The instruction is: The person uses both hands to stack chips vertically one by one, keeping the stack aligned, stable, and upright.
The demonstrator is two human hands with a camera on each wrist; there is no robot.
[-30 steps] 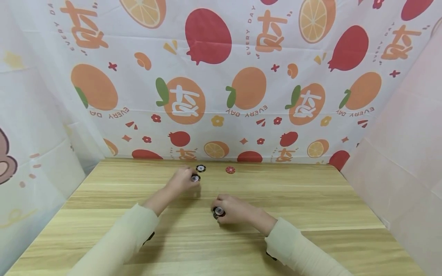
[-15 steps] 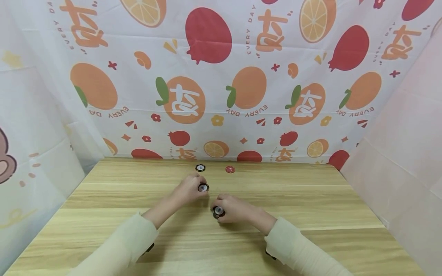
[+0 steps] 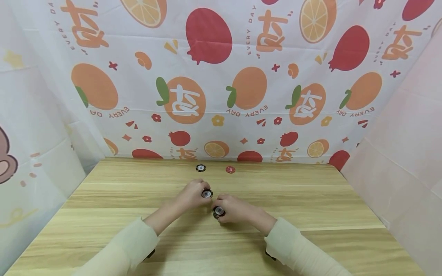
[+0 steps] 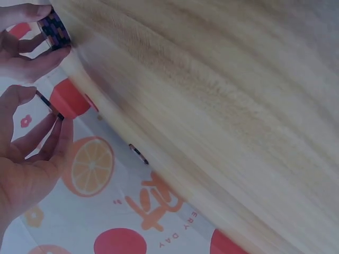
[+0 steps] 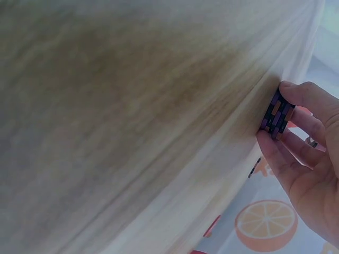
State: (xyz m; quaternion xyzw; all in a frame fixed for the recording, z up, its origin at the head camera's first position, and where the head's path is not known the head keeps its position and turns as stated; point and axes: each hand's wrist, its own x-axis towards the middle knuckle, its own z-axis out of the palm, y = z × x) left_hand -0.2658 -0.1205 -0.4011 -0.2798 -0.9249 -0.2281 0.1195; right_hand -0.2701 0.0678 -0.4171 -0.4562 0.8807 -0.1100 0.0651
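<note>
My left hand (image 3: 194, 193) pinches a single black poker chip (image 3: 206, 194) between thumb and fingers. It is above the table, a little behind and left of the right hand. In the left wrist view that chip (image 4: 50, 105) shows edge-on and apart from the stack. A stack of black-edged poker chips (image 3: 219, 211) stands on the table, gripped around its sides by my right hand (image 3: 235, 209). The right wrist view shows the layered edges of the stack (image 5: 277, 114) between thumb and fingertips. Part of the stack is hidden by the fingers.
Near the back edge of the wooden table (image 3: 297, 199), a black chip (image 3: 200, 168) lies flat, with a red chip (image 3: 230, 169) to its right. A white curtain with fruit prints (image 3: 221, 92) hangs behind the table, and pale curtains flank both sides.
My left hand has come from beside the back black chip toward the front right, bringing its chip close to the stack. The right hand and stack stay in place.
</note>
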